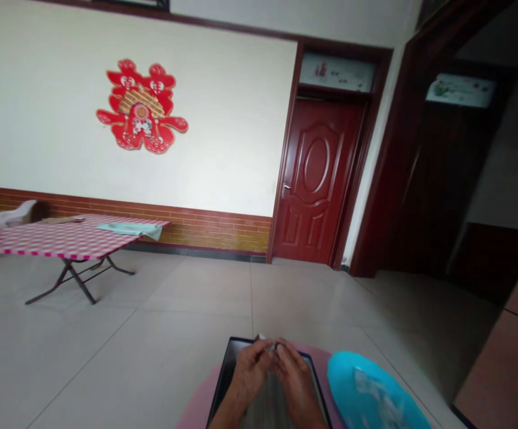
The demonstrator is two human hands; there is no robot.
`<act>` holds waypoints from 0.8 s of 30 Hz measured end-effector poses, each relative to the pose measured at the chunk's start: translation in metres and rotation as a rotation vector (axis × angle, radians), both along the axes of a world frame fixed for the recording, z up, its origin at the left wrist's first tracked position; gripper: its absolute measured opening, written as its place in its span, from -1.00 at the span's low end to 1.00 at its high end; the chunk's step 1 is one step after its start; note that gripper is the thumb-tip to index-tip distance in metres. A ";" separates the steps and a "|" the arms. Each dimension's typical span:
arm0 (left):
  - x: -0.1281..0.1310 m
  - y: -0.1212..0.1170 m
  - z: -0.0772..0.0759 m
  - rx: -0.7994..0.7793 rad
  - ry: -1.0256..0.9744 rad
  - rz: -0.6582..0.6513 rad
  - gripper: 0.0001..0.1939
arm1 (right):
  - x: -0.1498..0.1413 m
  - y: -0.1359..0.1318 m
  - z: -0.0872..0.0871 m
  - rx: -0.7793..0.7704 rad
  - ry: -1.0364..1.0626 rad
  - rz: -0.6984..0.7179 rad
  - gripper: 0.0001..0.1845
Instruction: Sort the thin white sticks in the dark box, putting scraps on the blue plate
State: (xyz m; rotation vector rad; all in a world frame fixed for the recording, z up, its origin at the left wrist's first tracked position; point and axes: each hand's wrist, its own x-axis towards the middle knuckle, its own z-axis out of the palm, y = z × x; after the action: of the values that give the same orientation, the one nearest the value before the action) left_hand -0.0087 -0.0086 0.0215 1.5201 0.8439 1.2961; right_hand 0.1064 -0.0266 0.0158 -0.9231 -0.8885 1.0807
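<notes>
My left hand [250, 370] and my right hand [294, 374] meet at the fingertips above a dark-rimmed rectangular tray [222, 381]. Both are closed in a pinch around something small. Only a dark bit [276, 345] shows between the fingers, and a pale scrap [261, 337] sticks up by the left fingertips; its kind is too small to tell. Long greyish strips or a lined surface [265, 405] lie in the tray under my wrists, partly hidden by my forearms.
The tray rests on a pink round surface [198, 402]. Just right of it is a bright blue basin [343, 372] with clear plastic [375, 393] inside. A pinkish box-like piece [504, 363] stands far right. A folding table [57, 238] with checked cloth stands left.
</notes>
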 end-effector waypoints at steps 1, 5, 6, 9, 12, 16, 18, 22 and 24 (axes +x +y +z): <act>0.000 0.000 0.001 0.003 -0.001 -0.007 -0.60 | 0.000 -0.001 0.003 -0.012 0.034 0.021 -0.50; -0.002 0.000 0.004 0.001 0.006 0.014 -0.59 | -0.001 -0.001 0.009 -0.067 0.138 0.033 -0.54; -0.002 -0.001 0.005 0.007 0.019 0.011 -0.58 | -0.001 -0.001 0.009 -0.070 0.141 0.026 -0.54; -0.003 -0.002 0.005 0.023 0.058 0.006 -0.57 | -0.001 0.000 0.004 -0.056 0.094 0.010 -0.53; -0.003 -0.004 0.005 0.028 0.083 0.017 -0.57 | 0.002 0.000 -0.001 -0.026 -0.002 -0.004 -0.53; -0.002 -0.004 0.001 0.062 0.127 0.019 -0.62 | 0.005 -0.002 -0.002 -0.013 -0.114 -0.039 -0.54; -0.002 -0.003 -0.001 0.095 0.147 0.017 -0.65 | 0.006 -0.003 -0.001 -0.016 -0.149 -0.052 -0.54; -0.004 -0.001 -0.006 0.157 0.213 0.027 -0.66 | 0.006 -0.003 0.003 -0.029 -0.215 -0.064 -0.54; -0.006 0.000 -0.007 0.174 0.261 0.065 -0.66 | 0.007 -0.002 0.004 -0.033 -0.250 -0.066 -0.54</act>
State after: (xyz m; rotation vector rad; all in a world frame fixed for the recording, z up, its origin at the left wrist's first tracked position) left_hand -0.0143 -0.0088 0.0141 1.8415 0.9722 1.2619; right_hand 0.1133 -0.0290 0.0197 -1.1250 -1.0395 0.9382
